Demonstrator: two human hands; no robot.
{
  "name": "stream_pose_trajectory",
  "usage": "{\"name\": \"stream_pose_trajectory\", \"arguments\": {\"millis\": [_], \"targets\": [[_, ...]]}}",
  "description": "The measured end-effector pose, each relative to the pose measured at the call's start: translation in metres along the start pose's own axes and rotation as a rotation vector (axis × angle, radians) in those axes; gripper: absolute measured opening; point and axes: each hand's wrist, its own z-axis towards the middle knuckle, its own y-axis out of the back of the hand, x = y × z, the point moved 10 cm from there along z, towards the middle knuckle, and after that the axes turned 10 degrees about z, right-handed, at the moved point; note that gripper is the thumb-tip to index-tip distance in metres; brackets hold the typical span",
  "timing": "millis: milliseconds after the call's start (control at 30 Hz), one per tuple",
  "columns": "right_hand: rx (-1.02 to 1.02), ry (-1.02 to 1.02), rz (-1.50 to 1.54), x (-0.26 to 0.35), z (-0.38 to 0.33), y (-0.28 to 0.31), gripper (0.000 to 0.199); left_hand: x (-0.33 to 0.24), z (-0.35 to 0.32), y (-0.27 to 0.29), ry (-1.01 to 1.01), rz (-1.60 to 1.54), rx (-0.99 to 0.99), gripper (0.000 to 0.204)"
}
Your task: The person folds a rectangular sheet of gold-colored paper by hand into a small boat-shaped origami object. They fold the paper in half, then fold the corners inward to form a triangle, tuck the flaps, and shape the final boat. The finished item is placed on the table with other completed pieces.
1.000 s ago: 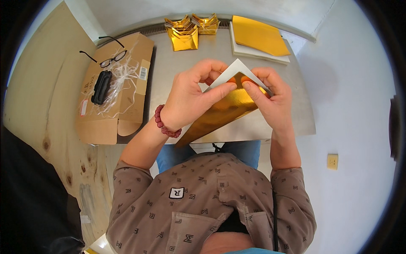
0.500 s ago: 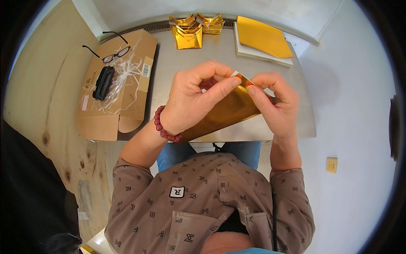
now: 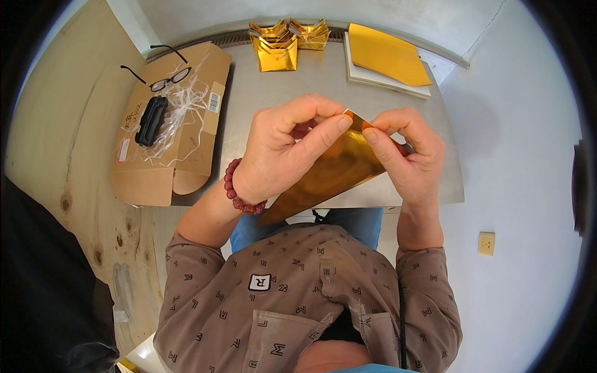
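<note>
Though half-hidden by hands (image 3: 348,149), gold paper (image 3: 329,174).

The scene is bright and evenly lit, with soft daylight-like illumination and no harsh shadows; only faint shade falls under the hands onto the grey table (image 3: 261,105). The folded gold sheet (image 3: 329,174) gleams with a warm, mottled reflection, and the small gold shapes (image 3: 277,46) at the far edge catch highlights. Focus is sharp at the centre. The fisheye lens bends straight edges toward the rim, where a black vignette closes the corners and detail softens.
</note>
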Motion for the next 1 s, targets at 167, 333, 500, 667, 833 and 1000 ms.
{"name": "stream_pose_trajectory", "arguments": {"millis": [167, 333, 500, 667, 833, 1000], "targets": [[0.009, 0.025, -0.013, 0.002, 0.001, -0.001, 0.009, 0.001, 0.000, 0.000, -0.017, 0.000, -0.003, 0.007], [0.007, 0.008, -0.011, -0.001, 0.000, 0.000, 0.009, 0.001, 0.000, 0.001, -0.029, 0.014, -0.003, 0.008], [0.010, 0.016, -0.029, -0.002, 0.001, 0.000, 0.009, 0.004, 0.000, 0.001, -0.027, 0.014, -0.013, 0.007], [-0.004, -0.010, -0.018, -0.008, 0.000, 0.002, 0.011, 0.004, 0.002, 0.012, -0.080, 0.055, -0.138, 0.008], [-0.060, -0.134, 0.201, -0.027, 0.000, 0.012, 0.014, 0.015, 0.009, 0.022, -0.066, 0.004, -0.212, 0.009], [-0.066, -0.179, 0.437, -0.042, -0.002, 0.008, 0.015, 0.025, 0.006, 0.020, -0.035, -0.080, -0.278, 0.008]]}}
